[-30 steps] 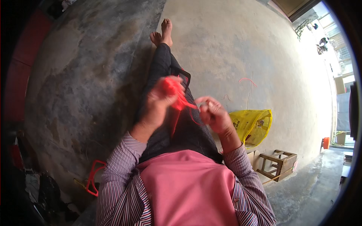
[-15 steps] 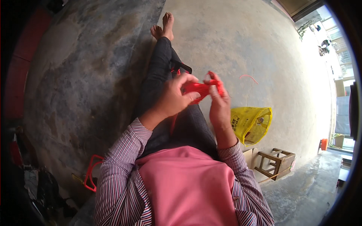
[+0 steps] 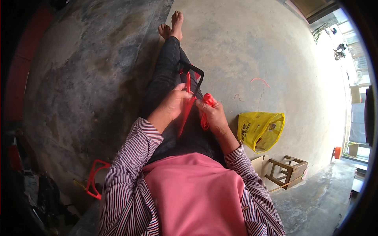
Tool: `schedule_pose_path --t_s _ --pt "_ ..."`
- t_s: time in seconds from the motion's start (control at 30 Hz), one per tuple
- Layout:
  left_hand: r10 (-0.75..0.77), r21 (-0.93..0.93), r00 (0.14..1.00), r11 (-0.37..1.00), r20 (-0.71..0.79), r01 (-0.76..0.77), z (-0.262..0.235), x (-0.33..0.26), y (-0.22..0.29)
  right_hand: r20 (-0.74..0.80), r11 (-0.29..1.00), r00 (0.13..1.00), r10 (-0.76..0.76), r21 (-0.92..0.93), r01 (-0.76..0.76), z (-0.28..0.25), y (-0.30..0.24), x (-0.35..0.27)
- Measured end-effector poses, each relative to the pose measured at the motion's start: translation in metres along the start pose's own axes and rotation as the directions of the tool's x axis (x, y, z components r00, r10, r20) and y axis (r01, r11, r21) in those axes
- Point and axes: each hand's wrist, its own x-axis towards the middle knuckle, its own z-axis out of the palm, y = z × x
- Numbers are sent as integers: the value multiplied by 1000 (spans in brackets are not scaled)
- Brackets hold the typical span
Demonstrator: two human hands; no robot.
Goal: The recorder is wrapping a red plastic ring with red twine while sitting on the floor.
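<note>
Both hands meet over the lap of a person sitting on the ground with legs stretched out ahead. Left hand [image 3: 173, 104] comes in from a bent, striped-sleeved forearm and curls its fingers closed around a thin red plastic strand [image 3: 184, 118], which runs taut from the fist down toward the lap and up toward a dark, rectangular frame with a red edge [image 3: 193, 76]. That frame lies on the dark trousers just beyond the knuckles, its near corner touching or almost touching the left fingers; I cannot tell which. Right hand [image 3: 214, 116] sits just beside the left, wrist bent inward, gripping a bunched hank of the same red plastic cord [image 3: 207, 103]; part of the bunch sticks out above the fingers and a loop hangs below the palm. The two hands are close, with the taut strand passing between them.

On the grey concrete floor [image 3: 244, 43] to the person's right lies a crumpled yellow plastic bag [image 3: 260, 129], and nearer the lower edge a small wooden stool [image 3: 287, 169]. Loose bits of reddish cord [image 3: 260, 80] lie on the floor well beyond the bag. At the person's left, near the elbow, a second red-edged frame [image 3: 94, 179] rests on the ground.
</note>
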Motion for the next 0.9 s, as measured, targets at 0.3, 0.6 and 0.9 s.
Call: schedule_pose_path --t_s 0.3,0.6,0.9 --pt "19 33 1000 999 16 -19 8 -1 -6 -104 993 994 19 114 -7 -21 8 -9" --pt "408 727 702 124 583 -676 63 -91 -7 351 898 936 -21 419 -136 -9 -10 -53" --pt "674 673 477 -40 564 -739 50 -51 57 233 901 949 -213 422 98 -44 -30 -12"
